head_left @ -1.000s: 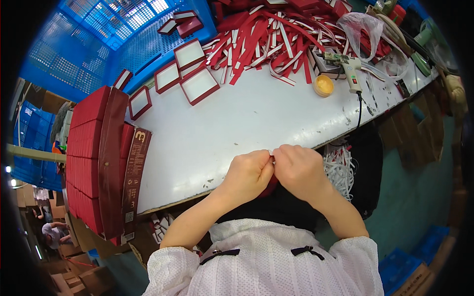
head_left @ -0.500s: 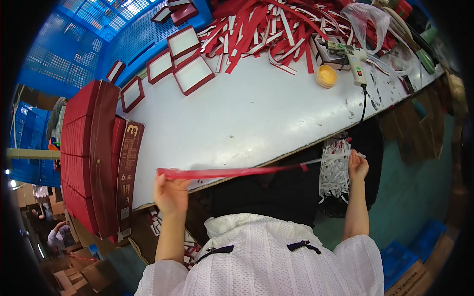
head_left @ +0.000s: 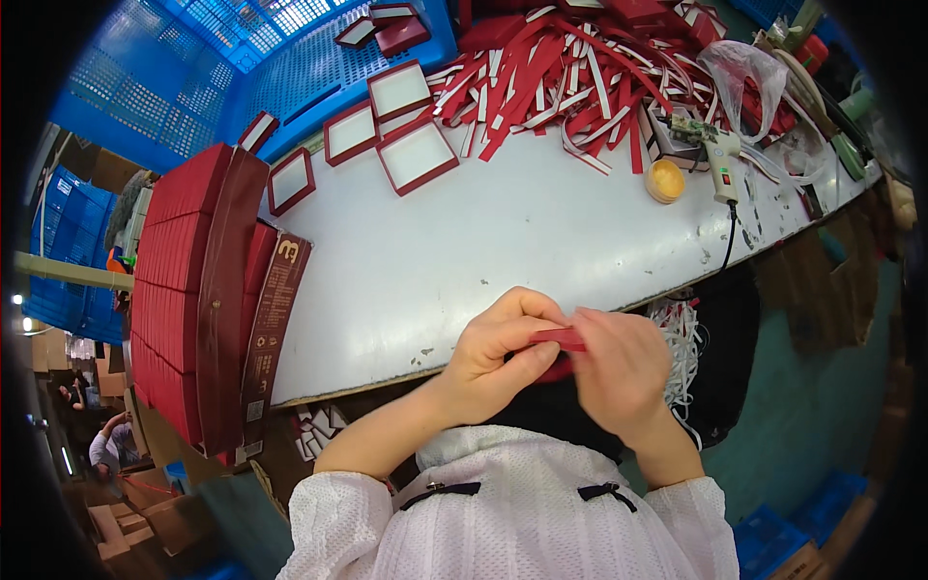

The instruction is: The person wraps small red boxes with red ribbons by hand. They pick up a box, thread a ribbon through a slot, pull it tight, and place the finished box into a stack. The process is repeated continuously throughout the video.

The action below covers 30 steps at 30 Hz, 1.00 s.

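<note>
Both my hands meet in front of the table's near edge. A red strip [head_left: 558,337] runs between them, most of its length hidden by my fingers. My left hand [head_left: 498,343] is closed, pinching the strip between thumb and fingers. On the strip's other end are the fingers of my right hand [head_left: 623,372], bent and slightly blurred. Beneath my right hand, a heap of narrow white strips [head_left: 681,353] hangs in a dark bag or bin beside the table.
Shallow red box frames [head_left: 418,155] lie at the table's back left, by a blue crate [head_left: 319,92]. Stacked red boxes [head_left: 174,300] stand left. Red and white strips [head_left: 570,77] pile up behind. A yellow-filled cup [head_left: 665,181] and a corded glue gun [head_left: 722,166] sit right.
My hands were wide apart, the left holding a long red strip and the right pulling a pale strip from its end. They have come together, the red strip now bunched between them.
</note>
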Each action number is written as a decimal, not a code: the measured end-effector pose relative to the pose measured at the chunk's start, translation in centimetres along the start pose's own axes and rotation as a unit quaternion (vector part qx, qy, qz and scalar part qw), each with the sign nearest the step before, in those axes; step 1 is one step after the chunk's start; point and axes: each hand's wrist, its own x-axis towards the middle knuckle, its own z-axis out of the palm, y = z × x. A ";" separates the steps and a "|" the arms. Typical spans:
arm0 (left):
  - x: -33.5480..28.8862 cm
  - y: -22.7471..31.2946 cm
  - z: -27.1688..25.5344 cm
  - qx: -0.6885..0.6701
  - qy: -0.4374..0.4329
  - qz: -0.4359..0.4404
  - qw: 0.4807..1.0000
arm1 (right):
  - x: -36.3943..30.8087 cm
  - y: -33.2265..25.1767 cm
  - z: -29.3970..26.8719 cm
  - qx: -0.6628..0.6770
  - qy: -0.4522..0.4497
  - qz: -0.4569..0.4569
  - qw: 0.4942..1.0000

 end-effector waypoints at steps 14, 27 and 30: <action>3.0 -3.4 -8.1 -0.344 0.287 -0.024 0.894 | -0.5 1.6 -1.3 0.564 -0.052 0.442 0.695; -2.5 -2.2 1.4 -0.086 0.228 0.114 0.963 | 2.5 -0.4 3.1 0.565 0.031 0.446 0.693; -2.4 -1.4 -0.1 -0.213 0.254 0.103 0.938 | 1.6 -1.0 1.6 0.453 -0.103 0.424 0.777</action>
